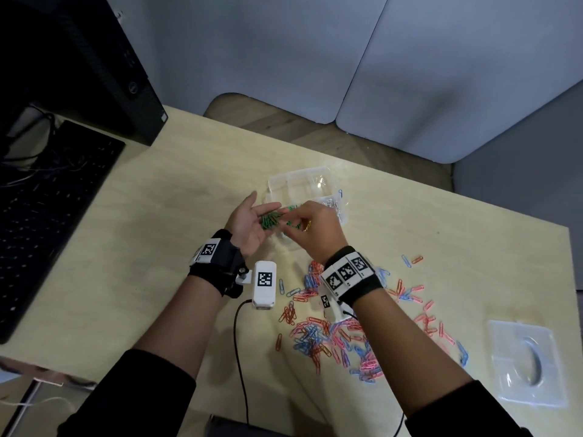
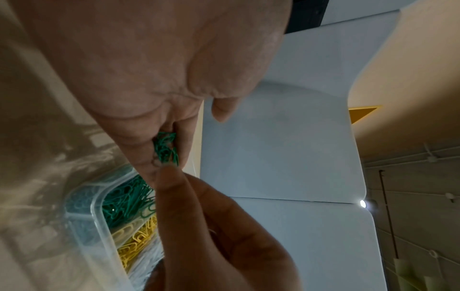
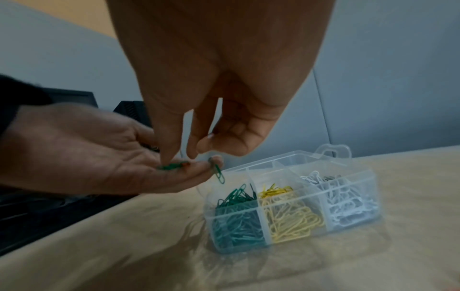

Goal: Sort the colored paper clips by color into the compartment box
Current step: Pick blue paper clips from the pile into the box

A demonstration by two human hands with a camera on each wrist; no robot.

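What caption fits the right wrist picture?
Right hand picks green clips off left palm beside sorted box.

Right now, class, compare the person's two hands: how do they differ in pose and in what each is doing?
The left hand lies palm up, fingers nearly straight, cradling a small heap of green clips; the right hand is palm down, fingertips bent into a pinching grip that picks at that heap. The left is a tray, the right a picker. Both hover above the compartment box and wear wrist bands.
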